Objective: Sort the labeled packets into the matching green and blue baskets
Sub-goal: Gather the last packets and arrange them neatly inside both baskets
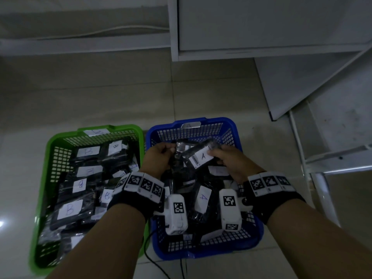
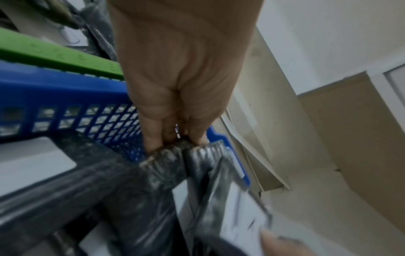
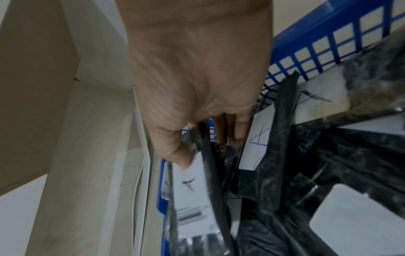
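Note:
A green basket (image 1: 48,154) on the left holds several black packets with white "B" labels. To its right, a blue basket (image 1: 237,133) holds several black packets labeled "A". Both hands hover over the far part of the blue basket. My left hand (image 1: 170,151) pinches the crimped edge of a black packet (image 1: 178,153), whose label is hidden; the left wrist view shows the fingertips (image 2: 153,145) on that edge (image 2: 168,161). My right hand (image 1: 213,153) grips a packet with an "A" label (image 1: 202,157). In the right wrist view my thumb (image 3: 179,155) presses its white label (image 3: 192,188).
The baskets sit side by side on a tiled floor (image 1: 120,101). A white cabinet (image 1: 261,27) stands behind them, a white board (image 1: 302,81) leans at the right, and a metal frame (image 1: 322,188) stands beside the blue basket. A black cable (image 1: 155,264) runs between the baskets near me.

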A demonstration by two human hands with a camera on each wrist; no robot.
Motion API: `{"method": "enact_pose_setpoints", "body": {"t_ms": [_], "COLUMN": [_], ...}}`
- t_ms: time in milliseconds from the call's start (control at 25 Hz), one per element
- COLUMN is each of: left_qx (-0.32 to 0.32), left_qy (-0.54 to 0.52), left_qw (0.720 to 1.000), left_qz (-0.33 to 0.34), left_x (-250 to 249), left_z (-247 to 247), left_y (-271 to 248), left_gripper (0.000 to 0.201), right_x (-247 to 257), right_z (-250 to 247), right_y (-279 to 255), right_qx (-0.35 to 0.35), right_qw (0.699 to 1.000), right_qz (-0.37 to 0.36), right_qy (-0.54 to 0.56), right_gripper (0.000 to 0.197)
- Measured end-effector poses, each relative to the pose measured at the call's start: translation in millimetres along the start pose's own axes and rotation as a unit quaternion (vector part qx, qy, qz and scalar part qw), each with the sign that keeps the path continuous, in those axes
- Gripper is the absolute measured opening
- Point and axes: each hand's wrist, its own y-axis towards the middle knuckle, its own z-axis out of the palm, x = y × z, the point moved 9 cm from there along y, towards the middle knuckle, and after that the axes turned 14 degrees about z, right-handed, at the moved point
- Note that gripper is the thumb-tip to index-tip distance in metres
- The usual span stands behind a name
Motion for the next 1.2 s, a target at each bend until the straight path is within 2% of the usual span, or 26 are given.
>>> {"method": "enact_pose_setpoints", "body": {"t_ms": [120,240,280,400,520,560,640,680,720,800,840,960,1040,1080,1120,1200], "left_qx": [0.005,-0.004,-0.001,0.035,0.010,0.005,0.001,-0.014,-0.036,-0.071,-0.080,-0.098,-0.093,-0.085,-0.078,-0.082], "left_qy": [-0.003,-0.059,-0.067,-0.023,-0.075,-0.088,-0.085,-0.084,-0.083,-0.111,-0.125,-0.149,-0.172,-0.184,-0.192,-0.204], "left_qw": [1.000,0.998,0.998,0.997,0.991,0.990,0.989,0.988,0.986,0.981,0.978,0.976,0.973,0.971,0.969,0.967], "left_qz": [0.018,-0.018,-0.015,0.064,0.112,0.112,0.122,0.131,0.139,0.146,0.143,0.125,0.123,0.127,0.131,0.129], "left_x": [-6,3,2,-14,-23,-23,-26,-28,-31,-33,-33,-29,-29,-29,-30,-30], "left_z": [0,3,5,9,-8,-13,-19,-25,-33,-46,-51,-58,-57,-55,-54,-53], "left_y": [2,-5,-7,-8,-6,-6,-8,-9,-10,-9,-9,-10,-10,-11,-11,-11], "left_gripper": [0.026,0.066,0.072,0.059,0.063,0.063,0.060,0.058,0.055,0.052,0.052,0.052,0.056,0.059,0.062,0.061], "right_x": [7,14,17,27,29,27,20,17,14,18,22,23,11,7,5,13], "right_z": [9,18,22,41,52,52,41,36,33,34,38,62,74,76,76,77], "right_y": [-1,3,4,7,8,11,26,32,37,42,40,35,45,48,51,41], "right_qx": [0.013,0.001,0.007,0.064,0.085,0.082,0.030,-0.002,-0.026,-0.051,-0.054,-0.024,-0.054,-0.074,-0.083,-0.078], "right_qw": [0.999,0.998,0.998,0.995,0.992,0.991,0.988,0.990,0.996,0.990,0.971,0.916,0.848,0.829,0.831,0.877], "right_qz": [-0.017,-0.043,-0.055,-0.076,-0.049,-0.036,-0.013,-0.006,-0.005,-0.048,-0.093,-0.173,-0.169,-0.151,-0.147,-0.182], "right_qy": [-0.043,-0.044,-0.026,0.023,0.074,0.104,0.153,0.141,0.087,-0.122,-0.213,-0.362,-0.499,-0.534,-0.529,-0.438], "right_gripper": [0.014,0.023,0.027,0.045,0.029,0.033,0.049,0.048,0.041,0.027,0.027,0.027,0.026,0.028,0.027,0.020]}}
